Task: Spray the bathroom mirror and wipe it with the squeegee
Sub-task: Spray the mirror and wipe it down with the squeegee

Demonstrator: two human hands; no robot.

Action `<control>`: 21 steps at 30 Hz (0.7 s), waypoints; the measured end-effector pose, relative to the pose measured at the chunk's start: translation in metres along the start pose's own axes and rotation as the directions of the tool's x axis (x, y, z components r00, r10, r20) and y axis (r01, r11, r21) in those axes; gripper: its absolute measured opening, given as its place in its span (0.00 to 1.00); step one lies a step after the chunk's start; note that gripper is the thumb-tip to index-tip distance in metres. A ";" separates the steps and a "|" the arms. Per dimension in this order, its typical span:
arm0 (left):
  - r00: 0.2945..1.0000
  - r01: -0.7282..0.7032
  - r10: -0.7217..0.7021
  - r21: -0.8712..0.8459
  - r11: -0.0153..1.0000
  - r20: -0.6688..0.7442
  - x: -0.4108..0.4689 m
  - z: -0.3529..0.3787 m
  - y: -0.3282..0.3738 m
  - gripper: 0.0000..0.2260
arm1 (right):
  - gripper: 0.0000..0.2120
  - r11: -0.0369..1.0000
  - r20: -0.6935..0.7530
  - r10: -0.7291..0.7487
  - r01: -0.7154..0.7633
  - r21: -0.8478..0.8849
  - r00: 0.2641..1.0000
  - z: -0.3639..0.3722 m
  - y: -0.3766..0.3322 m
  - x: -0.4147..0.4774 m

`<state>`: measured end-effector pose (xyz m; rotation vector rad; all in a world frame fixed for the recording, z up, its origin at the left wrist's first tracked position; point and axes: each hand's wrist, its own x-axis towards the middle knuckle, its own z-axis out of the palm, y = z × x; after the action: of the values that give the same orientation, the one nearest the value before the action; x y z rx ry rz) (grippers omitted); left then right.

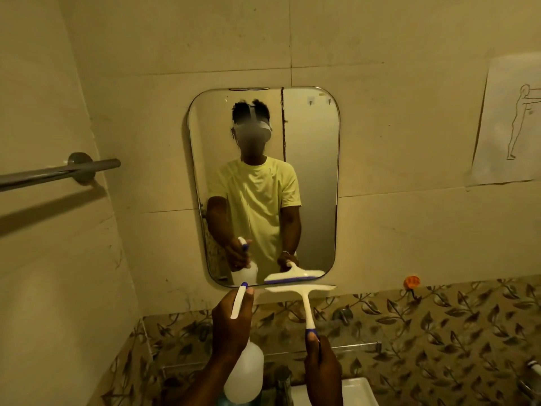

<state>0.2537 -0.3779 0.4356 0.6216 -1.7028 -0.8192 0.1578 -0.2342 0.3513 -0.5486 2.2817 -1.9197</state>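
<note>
A rounded rectangular mirror (310, 177) hangs on the tiled wall straight ahead and reflects a person in a yellow shirt. My left hand (231, 326) grips a white spray bottle (244, 373) by its neck, and the nozzle points at the mirror's lower edge. My right hand (322, 367) holds a white squeegee (306, 300) by its blue-ended handle. The squeegee's blade is level and sits just under the mirror's bottom rim, close to the wall. Whether the blade touches the wall I cannot tell.
A grey towel bar (58, 171) juts out from the left wall. A paper sheet with a line drawing (509, 121) is stuck at the right. An orange hook (412, 282) sits above the leaf-patterned tiles (439, 332). Below are a faucet (282, 382) and a white sink (360, 391).
</note>
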 end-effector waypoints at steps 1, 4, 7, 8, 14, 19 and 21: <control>1.000 0.000 0.000 -0.004 1.000 0.000 -0.001 0.000 0.000 0.09 | 0.17 0.999 -0.011 -0.018 0.019 0.028 1.000 -0.006 -0.009 0.002; 1.000 -0.008 0.008 -0.013 1.000 -0.001 -0.001 0.002 0.003 0.09 | 0.20 0.978 -0.048 -0.162 0.167 0.122 0.986 -0.028 -0.059 0.015; 1.000 -0.021 0.021 0.000 1.000 -0.007 0.000 0.009 0.008 0.09 | 0.17 0.931 -0.100 -0.326 0.338 0.138 0.940 -0.050 -0.130 0.050; 1.000 -0.015 0.015 -0.003 1.000 -0.011 0.000 0.011 0.009 0.09 | 0.16 0.919 -0.117 -0.354 0.368 0.139 0.928 -0.057 -0.156 0.063; 1.000 -0.006 0.006 -0.023 1.000 -0.014 0.002 0.027 0.017 0.08 | 0.15 0.852 -0.181 -0.470 0.498 0.161 0.864 -0.090 -0.296 0.123; 1.000 -0.016 0.016 -0.045 0.999 0.005 0.004 0.031 0.014 0.09 | 0.15 0.817 -0.169 -0.531 0.555 0.155 0.830 -0.094 -0.346 0.145; 1.000 -0.019 0.019 -0.060 0.998 0.000 0.006 0.032 0.012 0.11 | 0.15 0.817 -0.164 -0.538 0.559 0.139 0.827 -0.091 -0.351 0.152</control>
<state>0.2209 -0.3682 0.4435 0.5637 -1.6763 -0.8546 0.0593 -0.2484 0.7319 -1.2137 2.1321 -2.4382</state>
